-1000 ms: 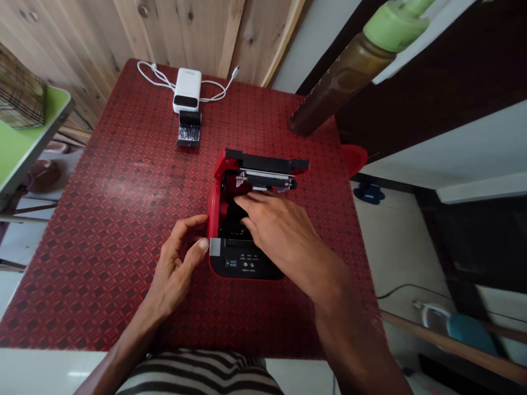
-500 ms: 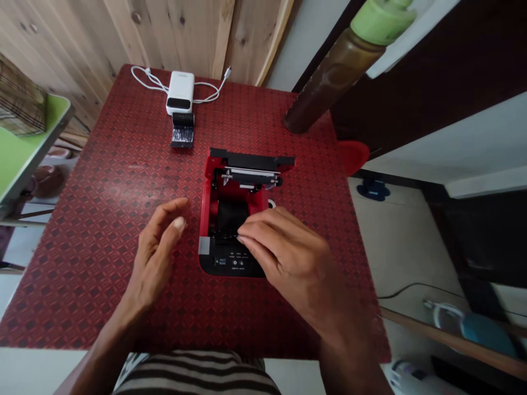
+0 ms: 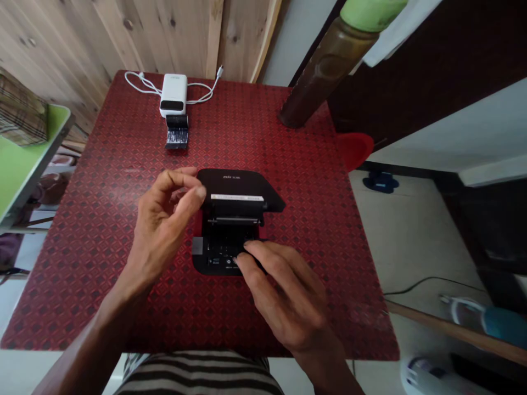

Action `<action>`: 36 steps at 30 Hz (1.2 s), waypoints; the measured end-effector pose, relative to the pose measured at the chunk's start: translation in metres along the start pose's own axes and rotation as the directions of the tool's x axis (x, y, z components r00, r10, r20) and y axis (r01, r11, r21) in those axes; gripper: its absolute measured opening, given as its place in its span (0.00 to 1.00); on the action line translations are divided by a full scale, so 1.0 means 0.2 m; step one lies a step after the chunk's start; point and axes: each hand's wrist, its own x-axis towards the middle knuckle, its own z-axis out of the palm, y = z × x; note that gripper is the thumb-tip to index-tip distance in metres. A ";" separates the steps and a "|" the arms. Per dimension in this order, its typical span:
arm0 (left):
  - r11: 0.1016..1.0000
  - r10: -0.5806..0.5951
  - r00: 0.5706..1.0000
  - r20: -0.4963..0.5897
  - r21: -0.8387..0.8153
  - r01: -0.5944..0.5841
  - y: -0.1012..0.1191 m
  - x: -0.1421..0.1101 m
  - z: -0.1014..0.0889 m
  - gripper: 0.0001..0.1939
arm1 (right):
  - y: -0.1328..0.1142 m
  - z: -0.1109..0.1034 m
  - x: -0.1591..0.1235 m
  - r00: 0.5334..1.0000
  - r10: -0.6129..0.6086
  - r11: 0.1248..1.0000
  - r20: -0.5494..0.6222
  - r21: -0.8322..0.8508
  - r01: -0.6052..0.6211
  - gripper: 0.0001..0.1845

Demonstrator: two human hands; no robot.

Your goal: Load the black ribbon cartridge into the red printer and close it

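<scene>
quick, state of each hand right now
Left hand: partly curled at left edge of flat black lid; grip unclear.
Right hand: partly curled, fingertips at black front panel; holding anything cannot be told.

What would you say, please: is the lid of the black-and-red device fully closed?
No, the lid stands partly raised, leaving the dark inside exposed behind the front panel.

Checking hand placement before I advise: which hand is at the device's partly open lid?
The left hand, at the left edge of the black lid; the right hand is nearer the person, over the front panel.
</scene>
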 end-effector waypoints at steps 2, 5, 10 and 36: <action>0.998 -0.051 0.999 0.017 -0.031 0.052 -0.04 -0.06 -0.02 0.13 | -0.01 0.01 -0.02 1.000 0.008 1.000 -0.028 -0.023 -0.009 0.16; 0.985 -0.162 0.985 0.065 -0.055 0.166 -0.10 -0.14 -0.04 0.30 | -0.02 0.02 -0.01 0.995 0.089 0.995 -0.043 -0.038 -0.090 0.13; 0.959 -0.240 0.951 0.197 -0.106 0.264 -0.13 -0.16 -0.06 0.33 | -0.01 0.06 0.01 0.991 0.136 0.988 -0.007 0.078 -0.135 0.11; 0.960 -0.243 0.954 0.178 -0.099 0.263 -0.15 -0.29 -0.10 0.29 | -0.08 0.17 -0.33 0.711 0.701 0.613 0.056 0.463 -0.640 0.26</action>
